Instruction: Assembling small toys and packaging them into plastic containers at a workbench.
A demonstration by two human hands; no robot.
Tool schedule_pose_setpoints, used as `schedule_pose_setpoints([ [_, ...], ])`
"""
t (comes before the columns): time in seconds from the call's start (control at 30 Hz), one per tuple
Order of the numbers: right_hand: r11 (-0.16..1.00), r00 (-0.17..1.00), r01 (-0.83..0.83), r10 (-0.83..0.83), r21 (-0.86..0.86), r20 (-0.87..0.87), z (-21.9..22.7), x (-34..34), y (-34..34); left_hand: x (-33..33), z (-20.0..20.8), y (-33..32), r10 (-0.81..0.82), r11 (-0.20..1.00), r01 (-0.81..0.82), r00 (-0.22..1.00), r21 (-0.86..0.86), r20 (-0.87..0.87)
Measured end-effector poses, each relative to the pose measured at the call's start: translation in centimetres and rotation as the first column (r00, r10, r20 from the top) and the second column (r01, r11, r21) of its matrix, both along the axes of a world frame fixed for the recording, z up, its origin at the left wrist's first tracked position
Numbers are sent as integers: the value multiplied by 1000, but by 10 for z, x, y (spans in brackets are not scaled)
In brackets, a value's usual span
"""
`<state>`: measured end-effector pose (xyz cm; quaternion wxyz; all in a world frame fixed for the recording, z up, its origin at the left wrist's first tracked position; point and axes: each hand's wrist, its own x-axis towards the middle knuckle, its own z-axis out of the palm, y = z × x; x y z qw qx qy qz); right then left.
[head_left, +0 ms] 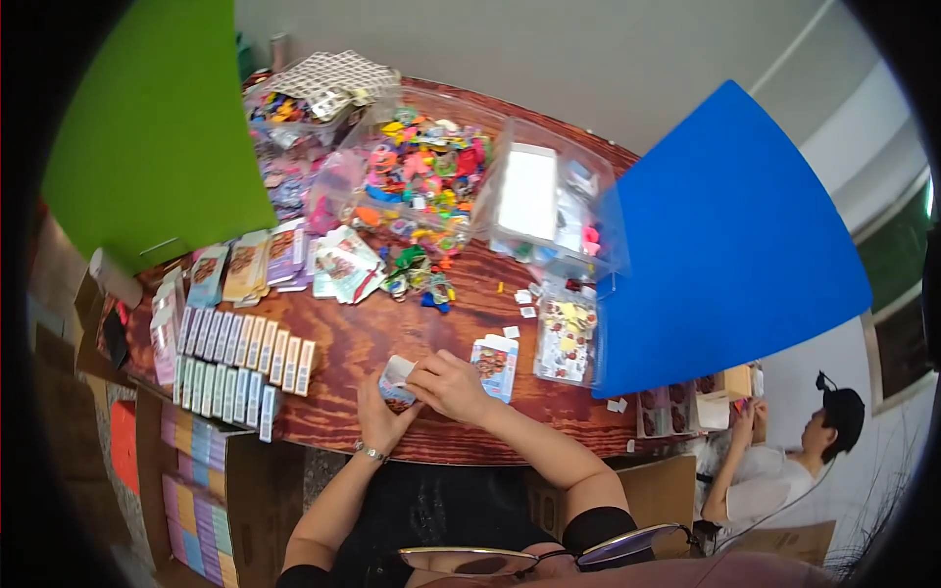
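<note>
Near the front edge of the table, my left hand (380, 419) is closed around a small light-blue carton (395, 370) with a pale upper end. My right hand (453, 388) meets it from the right, its bent fingers at the carton's upper side; whether anything small sits between those fingers is hidden. Just right of that hand lies another light-blue printed carton (494, 365), apparently flat. To the left, packed slim cartons (235, 338) stand side by side in two rows, with purple, orange, green and blue ones among them.
Behind are fanned flat cartons (345, 265), a clear bin (417, 176) of colourful small pieces, and a clear bin (613, 240) with a white box. Green (157, 127) and blue (725, 255) panels flank the table. At right sits another person (774, 470). Filled cardboard boxes (240, 470) stand lower left.
</note>
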<state>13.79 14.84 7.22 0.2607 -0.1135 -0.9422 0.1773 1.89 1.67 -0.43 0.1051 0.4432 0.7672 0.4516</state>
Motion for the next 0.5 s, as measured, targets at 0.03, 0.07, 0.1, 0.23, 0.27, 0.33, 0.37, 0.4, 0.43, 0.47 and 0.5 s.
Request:
schedule_pose_setpoints([
  [0.03, 1000, 1000, 27, -27, 9, 5, 2, 9, 7, 3, -2, 2, -27, 1000, 27, 1000, 9, 5],
  [0.07, 997, 996, 57, -62, -60, -70, 6, 18, 15, 2, -3, 2, -33, 999, 33, 999, 15, 15],
  [0.1, 988, 985, 80, -98, -129, -140, 9, 30, 25, 3, -5, 3, -36, 999, 36, 999, 20, 28],
  [0.23, 808, 807, 564, -583, -168, -93, -2, 117, 101, 1, -8, 4, -63, 998, 62, 998, 15, 18],
  [0.27, 719, 724, 677, -689, -159, -33, -4, 141, 119, 1, -9, 4, -65, 998, 64, 998, 16, 20],
  [0.33, 660, 675, 737, -732, -144, 94, -26, 188, 151, 4, -12, 9, -97, 994, 96, 995, 42, 2],
  [0.37, 654, 660, 748, -718, -111, 221, -36, 201, 158, 4, -14, 10, -98, 994, 98, 995, 42, 1],
  [0.4, 652, 634, 754, -692, -79, 346, -41, 205, 160, 5, -16, 8, -99, 995, 99, 995, 27, -8],
  [0.43, 604, 593, 789, -699, -114, 400, -51, 205, 162, 6, -17, 7, -100, 995, 100, 995, 12, -18],
  [0.47, 603, 593, 789, -700, -117, 398, -58, 203, 163, 7, -16, 7, -101, 995, 102, 995, 11, -22],
  [0.5, 554, 554, 822, -722, -133, 415, -65, 201, 164, 7, -15, 7, -106, 994, 106, 994, 14, -28],
])
